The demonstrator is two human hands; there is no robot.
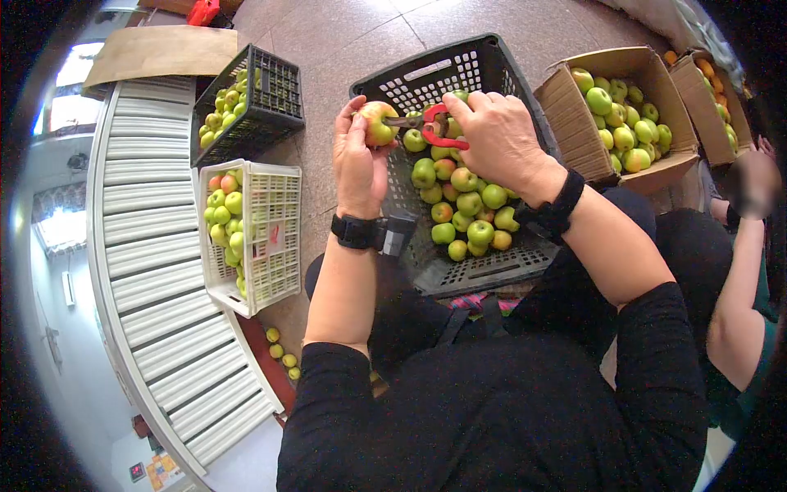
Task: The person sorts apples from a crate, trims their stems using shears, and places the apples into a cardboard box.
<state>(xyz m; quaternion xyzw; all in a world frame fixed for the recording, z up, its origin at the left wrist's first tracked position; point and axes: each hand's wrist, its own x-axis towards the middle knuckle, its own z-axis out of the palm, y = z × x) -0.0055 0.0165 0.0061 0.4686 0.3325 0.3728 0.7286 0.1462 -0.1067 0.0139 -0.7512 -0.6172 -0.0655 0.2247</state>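
Observation:
In my left hand [357, 156] I hold a yellow-green apple with a red blush [378, 123], fingers wrapped round its far and left side. My right hand [502, 135] grips red-handled pruning shears [434, 127], whose dark blades point left and reach the apple's right side. Whether the blades touch the stem I cannot make out. Both hands are above a large black plastic crate [533, 115] with slotted walls. Inside the crate lie many green and reddish apples [468, 203], partly hidden by my right hand and the shears.
On the left stand a white crate [275, 221] and a black crate [275, 107], both holding apples, beside a white roller conveyor [164, 246]. Several apples [283, 355] lie on the floor. Cardboard boxes of fruit [574, 131] stand right, near another person's arm [734, 303].

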